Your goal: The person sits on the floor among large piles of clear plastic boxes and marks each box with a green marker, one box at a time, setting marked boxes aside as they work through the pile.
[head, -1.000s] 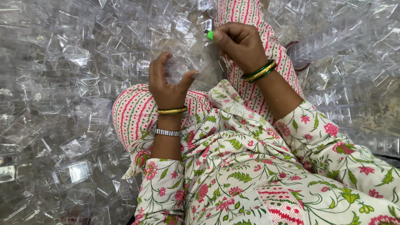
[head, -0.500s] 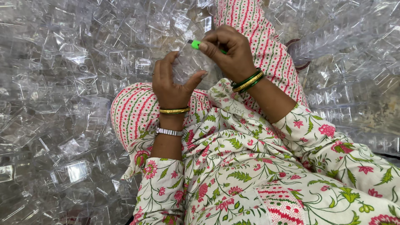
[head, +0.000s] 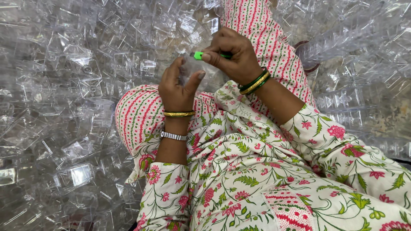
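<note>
Clear piece (head: pixel 191 70) in my left hand (head: pixel 177 87), held up over my lap, just above my left knee. See-through plastic, thin, shape hard to make out: edges blend w/ the pile behind, can't tell its full outline or which way it faces. Left fingers curled round it from the left, thumb up on the right side, so gripping it.

Green tool (head: pixel 205 55) in my right hand (head: pixel 233 53). Only the bright green tip and a short bit of darker shaft show; rest hidden inside the fist. Tip sits at the top edge of the clear piece, touching or just beside, can't tell which. Right fingers closed tight round the tool, thumb pressed near the tip.

Wrists: gold bangle (head: pixel 178 114) + metal watch strap (head: pixel 173 136) on left, green and gold bangles (head: pixel 254 82) on right. Watch face not visible.

Sleeves (head: pixel 334 149) white w/ pink flowers and green leaves, cut off at bottom and right frame edge. Trousers (head: pixel 137 113) pink/green striped on cream, left knee bent, right leg running up to top edge and cut off there.

All around: pile (head: pixel 64 85) of clear plastic pieces, covers the floor left, top and right. Single pieces hard to separate, glare + overlap. Dark curved thing (head: pixel 306 45) right of my right leg, mostly hidden, can't ID.
</note>
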The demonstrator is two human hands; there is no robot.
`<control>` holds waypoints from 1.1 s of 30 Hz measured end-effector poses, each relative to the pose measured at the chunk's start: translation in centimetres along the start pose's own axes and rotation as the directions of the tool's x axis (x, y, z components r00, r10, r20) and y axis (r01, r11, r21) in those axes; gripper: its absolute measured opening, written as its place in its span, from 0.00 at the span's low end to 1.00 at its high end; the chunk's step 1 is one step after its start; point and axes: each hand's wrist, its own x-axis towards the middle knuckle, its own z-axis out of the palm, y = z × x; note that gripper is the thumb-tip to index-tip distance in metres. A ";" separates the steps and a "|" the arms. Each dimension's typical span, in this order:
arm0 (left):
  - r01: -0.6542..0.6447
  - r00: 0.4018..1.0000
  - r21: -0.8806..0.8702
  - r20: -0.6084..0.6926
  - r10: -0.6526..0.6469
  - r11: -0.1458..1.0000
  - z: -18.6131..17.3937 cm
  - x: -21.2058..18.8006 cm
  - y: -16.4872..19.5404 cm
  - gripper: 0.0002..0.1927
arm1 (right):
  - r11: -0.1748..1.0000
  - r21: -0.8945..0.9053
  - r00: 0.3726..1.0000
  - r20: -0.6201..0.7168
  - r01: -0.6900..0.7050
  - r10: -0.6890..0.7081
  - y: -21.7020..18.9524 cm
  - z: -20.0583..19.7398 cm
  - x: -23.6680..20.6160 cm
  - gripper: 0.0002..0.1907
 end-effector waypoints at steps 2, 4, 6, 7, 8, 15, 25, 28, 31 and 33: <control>-0.021 1.000 -0.002 0.021 0.021 1.000 0.0 -0.2 -0.6 0.35 | 0.997 0.073 0.999 0.045 0.014 -0.017 -0.1 -0.4 0.1 0.07; -0.028 0.999 -0.045 0.037 0.029 0.999 0.2 -0.3 -1.4 0.37 | 0.985 0.172 0.995 0.094 0.026 -0.042 -0.2 -0.9 0.2 0.06; -0.014 0.999 -0.127 0.046 0.020 0.992 0.7 -0.3 -2.3 0.38 | 0.915 0.385 0.993 0.063 -0.119 0.103 -0.5 -1.2 0.3 0.07; 0.014 0.999 -0.212 0.034 -0.007 0.977 1.0 -0.3 -2.8 0.39 | 0.854 0.486 0.982 0.062 -0.185 0.178 -0.6 -1.3 0.4 0.07; 0.040 0.999 -0.296 0.023 -0.035 0.954 1.3 -0.2 -3.3 0.39 | 0.780 0.584 0.962 0.009 -0.226 0.272 -0.6 -1.3 0.5 0.09; 0.082 0.966 -0.605 -0.147 -0.213 0.792 1.2 0.3 -6.5 0.38 | 0.719 0.406 0.736 -0.145 -0.565 0.661 3.2 -0.2 2.4 0.11; 0.245 0.938 -0.402 -0.132 -0.320 0.882 1.0 -1.3 -9.0 0.37 | 0.779 -0.623 0.990 0.140 0.073 0.019 5.7 7.2 4.2 0.27; 0.169 0.955 -0.391 -0.161 -0.248 0.905 1.6 -1.5 -9.4 0.37 | 0.760 -0.642 0.966 0.118 -0.102 0.229 4.9 7.3 3.6 0.26; 0.118 0.961 -0.566 -0.144 -0.238 0.816 1.9 -0.9 -9.1 0.32 | 0.744 -0.664 0.978 0.090 -0.081 0.186 4.5 7.0 3.4 0.13; 0.184 0.941 -0.844 0.004 -0.339 0.503 1.6 0.1 -8.5 0.39 | 0.743 -0.649 0.981 -0.024 -0.163 0.193 4.6 6.7 3.6 0.10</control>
